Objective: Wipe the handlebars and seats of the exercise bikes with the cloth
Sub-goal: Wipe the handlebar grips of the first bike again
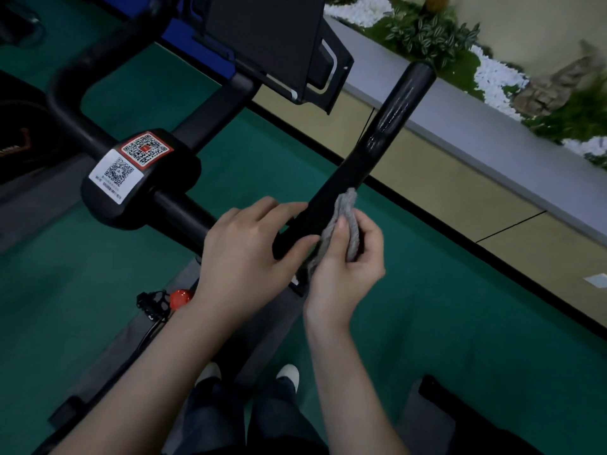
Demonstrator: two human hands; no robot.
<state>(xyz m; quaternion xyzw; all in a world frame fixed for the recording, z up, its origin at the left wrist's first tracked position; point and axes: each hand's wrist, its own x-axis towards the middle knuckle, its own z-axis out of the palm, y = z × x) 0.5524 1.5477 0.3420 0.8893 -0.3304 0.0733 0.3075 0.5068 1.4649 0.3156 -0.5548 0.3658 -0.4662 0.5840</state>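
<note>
Green flooring (pixel 427 323) covers the room, bordered on the right by a low grey-topped ledge (pixel 492 133) holding leafy plants (pixel 427 34) and white pebbles. An exercise bike's black handlebar (pixel 387 133) rises diagonally from lower left to upper right across the middle of the view, its upper stretch glossy with a wet-looking sheen. The right hand (pixel 341 267) is closed around a folded grey cloth (pixel 345 221), pinching it between thumb and fingers and pressing it against the right side of the bar's lower part. The left hand (pixel 243 254) is curled around the same bar just beside the cloth, thumb and fingers wrapping it from the left. Further left, the bar's central clamp (pixel 141 178) carries two QR-code stickers, one red-framed and one white. A dark console screen (pixel 272 41) tilts above it. Below the hands, a red knob (pixel 180 297) sits on the bike frame, and the person's white shoes (pixel 289 372) stand on a grey mat.
</note>
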